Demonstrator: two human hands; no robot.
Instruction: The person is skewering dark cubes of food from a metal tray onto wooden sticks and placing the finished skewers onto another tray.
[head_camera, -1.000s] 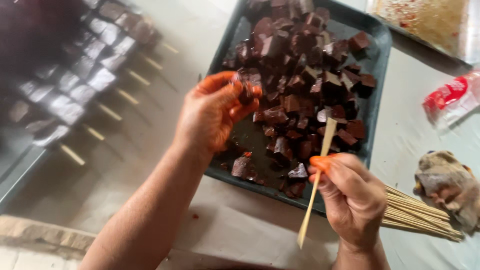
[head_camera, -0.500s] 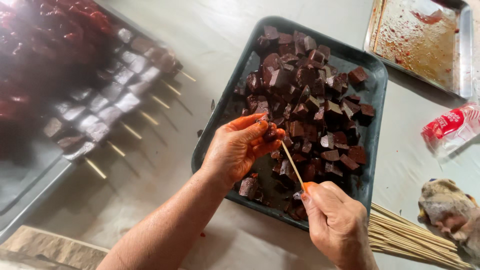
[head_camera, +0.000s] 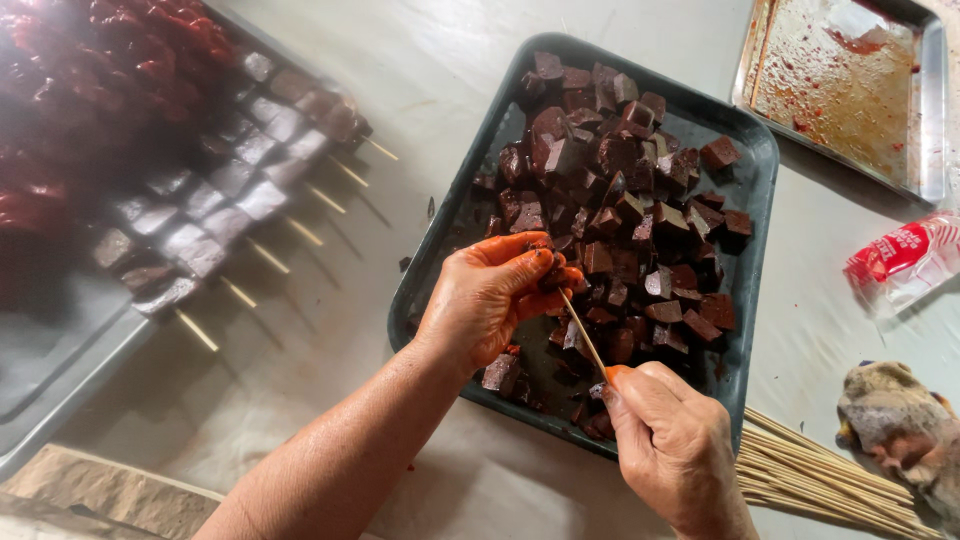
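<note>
My left hand (head_camera: 487, 295) pinches a dark meat cube (head_camera: 551, 272) over the near part of a dark rectangular tray (head_camera: 752, 240) filled with several dark red-brown cubes (head_camera: 630, 190). My right hand (head_camera: 672, 445) grips the blunt end of a thin bamboo skewer (head_camera: 582, 335), whose tip points up-left into the cube held by my left fingers. Both hands are stained orange-red.
Finished skewers (head_camera: 235, 195) lie in a row on a metal tray (head_camera: 45, 385) at left. A greasy steel tray (head_camera: 850, 85) sits top right. A bundle of bare skewers (head_camera: 830, 480), a soiled cloth (head_camera: 895, 425) and a red-white plastic packet (head_camera: 905, 255) lie at right.
My left hand picked a cube from the tray and drew it toward me. My right hand turned the skewer from pointing down to pointing up-left, bringing its tip to the cube.
</note>
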